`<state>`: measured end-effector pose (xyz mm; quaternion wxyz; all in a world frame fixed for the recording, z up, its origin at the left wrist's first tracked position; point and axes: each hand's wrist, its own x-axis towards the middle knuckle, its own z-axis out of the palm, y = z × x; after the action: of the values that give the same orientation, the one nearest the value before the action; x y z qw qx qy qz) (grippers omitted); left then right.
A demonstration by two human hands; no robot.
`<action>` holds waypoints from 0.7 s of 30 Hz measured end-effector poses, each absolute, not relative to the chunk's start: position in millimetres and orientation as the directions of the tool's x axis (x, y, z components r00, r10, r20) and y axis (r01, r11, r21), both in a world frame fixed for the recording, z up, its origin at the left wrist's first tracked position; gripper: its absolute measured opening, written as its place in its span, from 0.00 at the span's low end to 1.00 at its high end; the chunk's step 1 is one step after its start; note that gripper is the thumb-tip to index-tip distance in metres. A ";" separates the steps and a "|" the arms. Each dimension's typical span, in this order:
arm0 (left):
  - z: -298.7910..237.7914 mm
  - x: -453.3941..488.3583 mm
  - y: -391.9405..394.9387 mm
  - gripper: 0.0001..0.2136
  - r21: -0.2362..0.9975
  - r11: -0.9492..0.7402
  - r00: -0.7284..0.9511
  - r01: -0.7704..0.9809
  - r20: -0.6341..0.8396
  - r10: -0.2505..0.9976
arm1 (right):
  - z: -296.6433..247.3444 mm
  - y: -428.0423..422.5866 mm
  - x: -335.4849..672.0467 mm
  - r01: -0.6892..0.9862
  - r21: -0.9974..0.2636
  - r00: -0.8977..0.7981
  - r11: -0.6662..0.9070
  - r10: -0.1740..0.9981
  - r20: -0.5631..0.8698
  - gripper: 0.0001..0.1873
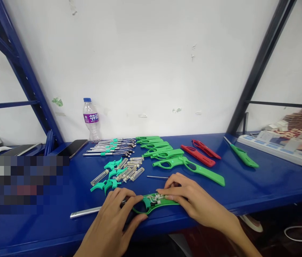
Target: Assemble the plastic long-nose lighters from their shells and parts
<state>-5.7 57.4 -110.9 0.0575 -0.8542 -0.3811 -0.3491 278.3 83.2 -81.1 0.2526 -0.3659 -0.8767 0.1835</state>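
A green plastic lighter shell (153,204) with a metal tube (85,213) sticking out to the left lies near the front edge of the blue table (260,185). My left hand (116,221) grips the shell's left end, fingers curled round its trigger loop. My right hand (188,198) rests on the shell's right end, fingertips pressing a small clear part inside it. Just behind are loose clear tubes (129,171) and teal triggers (108,185).
Further back lie a row of metal tubes (110,147), several green shells (167,155), two red shells (201,153), an assembled green lighter (243,155), a water bottle (91,119) and a phone (73,147). A white power strip (276,150) sits far right.
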 end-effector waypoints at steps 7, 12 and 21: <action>-109.7 -4.2 59.9 0.11 0.180 -0.710 0.469 0.680 0.638 0.611 | -75.5 81.1 277.4 0.566 -0.487 -0.618 0.665 0.733 0.284 0.20; -108.6 -3.4 58.2 0.11 0.189 -0.709 0.463 0.679 0.640 0.613 | -71.6 79.9 276.0 0.585 -0.459 -0.639 0.669 0.728 0.248 0.21; -109.9 -3.4 58.2 0.10 0.199 -0.703 0.454 0.683 0.638 0.622 | -78.4 81.8 278.4 0.557 -0.412 -0.628 0.721 0.690 0.360 0.22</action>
<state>-3.4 58.2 -109.9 0.0431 -0.8517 -0.3832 -0.3549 278.4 81.8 -78.4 0.2529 -0.3494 -0.8925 0.1316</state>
